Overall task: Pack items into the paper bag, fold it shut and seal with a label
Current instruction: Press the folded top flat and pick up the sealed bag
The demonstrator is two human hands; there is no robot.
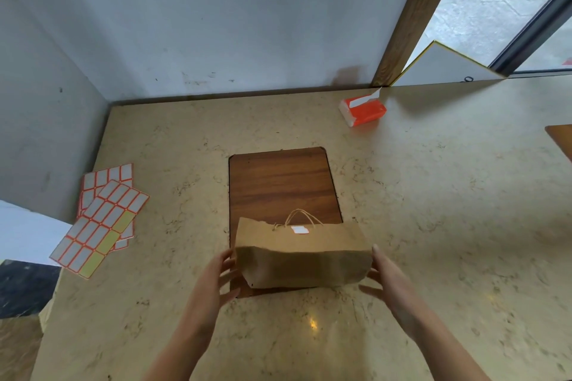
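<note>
Where the wooden board (280, 182) is set into the beige stone table (433, 210), a brown paper bag (301, 254) stands on the board's near end, its top folded over and held by a white label (299, 230) with a red border. The bag's twine handles (299, 217) stick up just behind the fold. The left hand (213, 281) lies against the bag's left end with its fingers (227, 260) spread and nearly straight, touching the paper. The right hand (390, 280) is placed likewise at the right end, fingers straight, the upper fingertip at the bag's corner; whether the lower fingers touch the paper cannot be told. Neither hand curls round the bag. Sheets of red-bordered labels (102, 219) lie overlapped at the table's left edge, well apart from the bag. An orange tissue pack (362, 110) lies at the far side near the wall (216, 25).
</note>
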